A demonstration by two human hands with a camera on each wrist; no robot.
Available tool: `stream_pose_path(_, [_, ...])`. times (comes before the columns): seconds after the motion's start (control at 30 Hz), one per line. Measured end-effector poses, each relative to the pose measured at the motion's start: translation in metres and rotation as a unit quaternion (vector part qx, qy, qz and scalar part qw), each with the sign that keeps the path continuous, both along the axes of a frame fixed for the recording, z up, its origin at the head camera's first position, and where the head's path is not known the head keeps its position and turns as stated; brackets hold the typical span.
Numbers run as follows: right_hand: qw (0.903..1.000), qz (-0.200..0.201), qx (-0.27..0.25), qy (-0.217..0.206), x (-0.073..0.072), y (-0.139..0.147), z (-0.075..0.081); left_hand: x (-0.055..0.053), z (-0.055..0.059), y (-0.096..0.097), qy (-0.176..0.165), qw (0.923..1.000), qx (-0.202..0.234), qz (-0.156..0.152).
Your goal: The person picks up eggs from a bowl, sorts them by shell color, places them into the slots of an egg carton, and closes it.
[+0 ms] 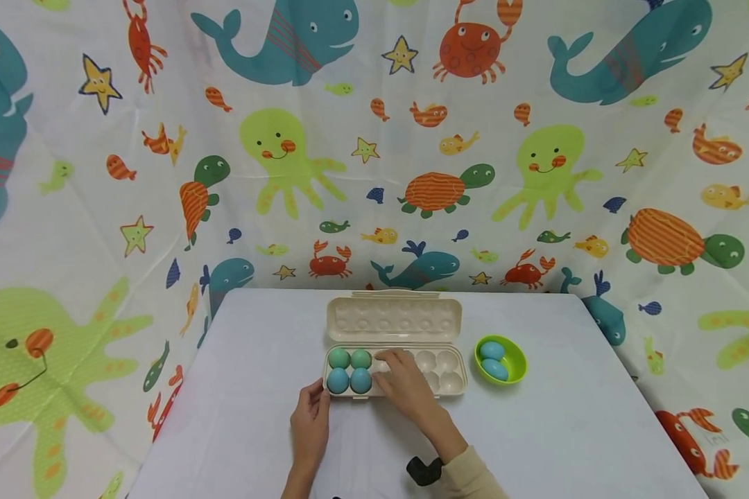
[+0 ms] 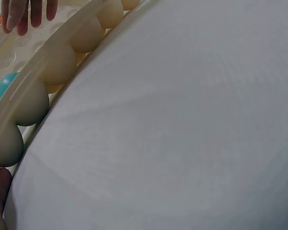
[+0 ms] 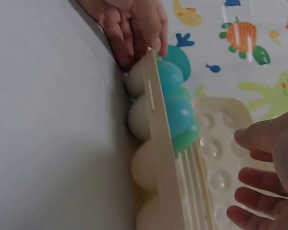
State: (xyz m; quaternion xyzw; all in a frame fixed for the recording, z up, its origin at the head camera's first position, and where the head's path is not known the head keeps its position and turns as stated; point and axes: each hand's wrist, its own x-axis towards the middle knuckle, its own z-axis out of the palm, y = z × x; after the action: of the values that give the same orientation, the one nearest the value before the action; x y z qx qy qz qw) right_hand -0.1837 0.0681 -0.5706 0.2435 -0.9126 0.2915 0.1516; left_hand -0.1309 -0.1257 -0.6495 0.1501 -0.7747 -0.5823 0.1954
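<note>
A cream egg carton [image 1: 452, 350] lies with its lid [image 1: 394, 320] folded back, away from the person. At its left end, two green eggs [image 1: 361, 358] fill back cups and two blue eggs [image 1: 360, 380] fill front ones. The left hand [image 1: 310, 421] holds the carton's front left corner; in the right wrist view its fingers [image 3: 155, 28] meet the rim. Over the cups just right of the eggs hovers the right hand [image 1: 406, 383]. In the right wrist view its fingers [image 3: 257, 196] are spread apart, with nothing between them.
To the right of the carton stands a lime green bowl [image 1: 517, 371] holding two blue eggs [image 1: 493, 360]. A white cloth [image 1: 250, 388] covers the table. Behind and at the sides hangs a curtain [image 1: 349, 187] printed with sea animals.
</note>
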Motion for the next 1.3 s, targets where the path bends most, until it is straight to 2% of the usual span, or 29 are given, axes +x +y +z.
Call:
stream_pose_path(0.3, [0.9981, -0.049, 0.009, 0.036, -0.005, 0.050, 0.013, 0.000, 0.001, 0.000, -0.009, 1.0000, -0.003, 0.000])
stream_pose_path(0.53, [0.9929, -0.091, -0.014, 0.075, -0.016, 0.093, 0.016, 0.001, 0.003, -0.001, -0.005, 1.0000, 0.000, 0.002])
stream_pose_path(0.63, [0.9909, -0.109, -0.017, 0.078, -0.021, 0.111, 0.017, 0.000, 0.002, -0.001, -0.006, 1.0000, -0.001, 0.003])
stream_pose_path(0.8, [0.9867, -0.154, -0.016, 0.049, -0.026, 0.141, 0.016, 0.000, 0.001, -0.001, -0.011, 0.9999, -0.003, 0.001])
stream_pose_path(1.0, [0.9812, -0.191, -0.015, -0.023, -0.031, 0.166, 0.011, 0.002, 0.004, 0.000, -0.018, 0.9998, 0.002, -0.003])
stream_pose_path(1.13, [0.9760, -0.207, -0.005, -0.069, -0.035, 0.177, 0.005, 0.002, 0.005, -0.001, -0.023, 0.9997, 0.001, -0.004])
stream_pose_path(1.3, [0.9724, -0.215, 0.014, -0.090, -0.039, 0.184, -0.001, 0.003, 0.005, 0.000, -0.015, 0.9999, -0.006, 0.001])
